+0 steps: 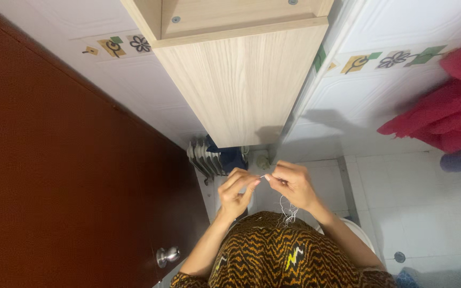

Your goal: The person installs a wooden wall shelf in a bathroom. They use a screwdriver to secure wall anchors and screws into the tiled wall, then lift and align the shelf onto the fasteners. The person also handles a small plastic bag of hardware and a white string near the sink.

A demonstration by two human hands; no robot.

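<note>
Thread (285,212), thin and white, is hanging at centre frame, both hands pinching it: left hand (237,191) at 9 o'clock of right hand (293,184), fingertips nearly meeting. Wooden cabinet (241,80) is looming at 12 o'clock, brown door (54,176) standing at 9, red towel (449,112) hanging at 3 against tiled wall (369,90).

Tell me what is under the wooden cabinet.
Under the wooden cabinet stands a grey ribbed radiator beside a dark blue thing. The cabinet covers their upper parts and the wall behind.
</note>
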